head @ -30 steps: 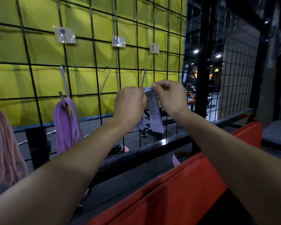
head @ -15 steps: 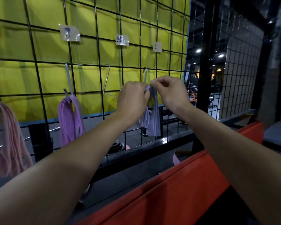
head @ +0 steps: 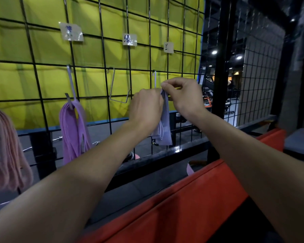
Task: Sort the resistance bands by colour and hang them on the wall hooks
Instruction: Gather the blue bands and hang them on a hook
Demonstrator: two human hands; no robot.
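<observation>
Since both hands are raised to the hook at centre frame, the scene is logged as follows:

Held band: a pale lilac-grey band (head: 163,123) is pinched at its top edge, the rest hanging free below the hands, just in front of the wire grid (head: 102,50).
Left hand: the left hand (head: 146,107) is curled round the band's upper part from the left, apparently so that the loop is kept gathered.
Right hand: the right hand (head: 182,95) is closed in a fingertip pinch on the top fold, likely so it can be lifted over the hook tip.
Target hook: the right hook (head: 155,79) is seen just above the pinch; whether the band is already caught on it cannot be told, as it is hidden by the hands.
Labels: three paper labels (head: 129,39) are taped above the hooks, presumably to mark colours; the writing is too blurred to read.
Already hung: purple bands (head: 72,130) are draped on the left hook (head: 71,85); pink bands (head: 5,151) are hung at the far left edge.
Middle hook: the wire hook (head: 112,85) at centre is bare.
Leftover: a pink band end (head: 189,168) is seen lower centre, behind the red padded surface (head: 165,216).
</observation>
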